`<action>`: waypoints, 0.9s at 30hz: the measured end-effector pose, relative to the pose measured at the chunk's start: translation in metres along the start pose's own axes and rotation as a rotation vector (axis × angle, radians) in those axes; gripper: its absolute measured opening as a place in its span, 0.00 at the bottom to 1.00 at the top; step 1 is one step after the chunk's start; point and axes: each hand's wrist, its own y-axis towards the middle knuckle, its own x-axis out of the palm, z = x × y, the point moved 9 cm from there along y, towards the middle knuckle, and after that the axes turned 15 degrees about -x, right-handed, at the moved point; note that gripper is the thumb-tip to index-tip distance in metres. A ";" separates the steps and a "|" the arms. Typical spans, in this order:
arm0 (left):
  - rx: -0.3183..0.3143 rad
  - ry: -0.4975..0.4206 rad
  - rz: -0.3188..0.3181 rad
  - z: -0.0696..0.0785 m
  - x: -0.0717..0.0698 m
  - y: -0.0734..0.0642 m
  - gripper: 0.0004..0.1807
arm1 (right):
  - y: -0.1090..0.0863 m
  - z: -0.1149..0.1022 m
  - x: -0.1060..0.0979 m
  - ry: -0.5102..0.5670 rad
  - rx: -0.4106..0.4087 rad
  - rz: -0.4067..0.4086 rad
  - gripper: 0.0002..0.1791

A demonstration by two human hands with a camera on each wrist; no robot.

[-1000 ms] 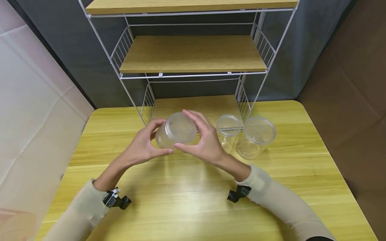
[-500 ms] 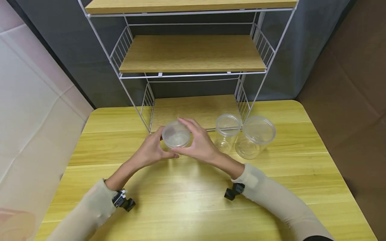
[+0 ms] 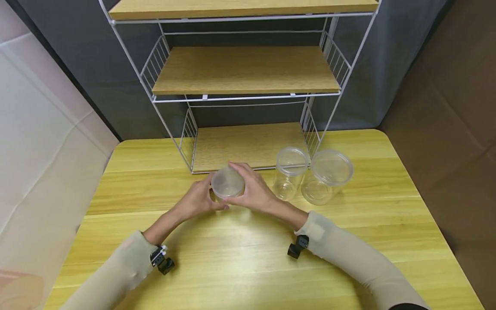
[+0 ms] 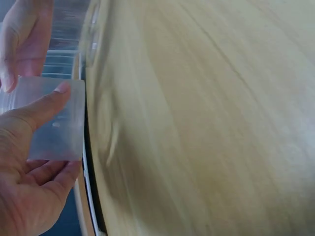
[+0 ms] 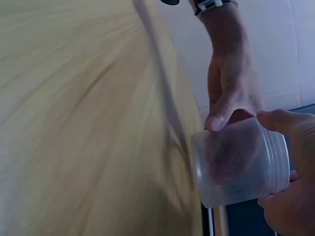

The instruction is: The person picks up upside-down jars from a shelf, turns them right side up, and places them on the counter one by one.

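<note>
Both hands hold a small translucent plastic jar (image 3: 227,182) with a round lid, in front of the shelf rack in the head view. My left hand (image 3: 197,200) grips the lower body, its thumb along the near side in the left wrist view. Around the lid end curl the fingers and thumb of my right hand (image 3: 255,193). The jar (image 5: 231,172) looks upright and low over the table; I cannot tell whether its base touches. To the right of the right hand stand a narrower clear jar (image 3: 286,183) and a wider clear jar (image 3: 319,189), both lidded.
Behind the hands stands a white wire rack with a bottom wooden shelf (image 3: 248,144), a middle shelf (image 3: 248,71) and an upper shelf (image 3: 248,7). The rack's front rail lies just beyond the held jar. Light wooden tabletop (image 3: 240,267) spreads toward the person.
Both hands have brought the jar down and slightly toward the person. It was tilted higher up and now looks upright. The two other jars have stayed in place.
</note>
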 end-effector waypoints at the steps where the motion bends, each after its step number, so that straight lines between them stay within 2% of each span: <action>1: -0.004 -0.005 -0.006 -0.001 0.001 -0.001 0.52 | -0.001 0.001 0.002 0.001 -0.009 -0.010 0.56; 7: -0.016 0.011 -0.022 -0.006 0.007 -0.005 0.48 | -0.006 0.002 0.013 -0.008 -0.058 -0.078 0.58; 17: -0.050 0.028 -0.019 -0.013 0.011 -0.007 0.46 | -0.006 0.003 0.019 -0.040 -0.078 -0.133 0.57; 21: -0.058 0.017 -0.049 -0.014 0.011 -0.009 0.45 | -0.005 0.002 0.021 -0.069 -0.081 -0.169 0.57; 24: -0.057 -0.016 -0.074 -0.013 0.006 -0.011 0.47 | -0.007 -0.002 0.019 -0.094 -0.087 -0.188 0.57; 27: -0.052 -0.039 -0.063 -0.014 -0.006 -0.015 0.51 | -0.009 -0.010 0.012 -0.120 -0.109 -0.194 0.55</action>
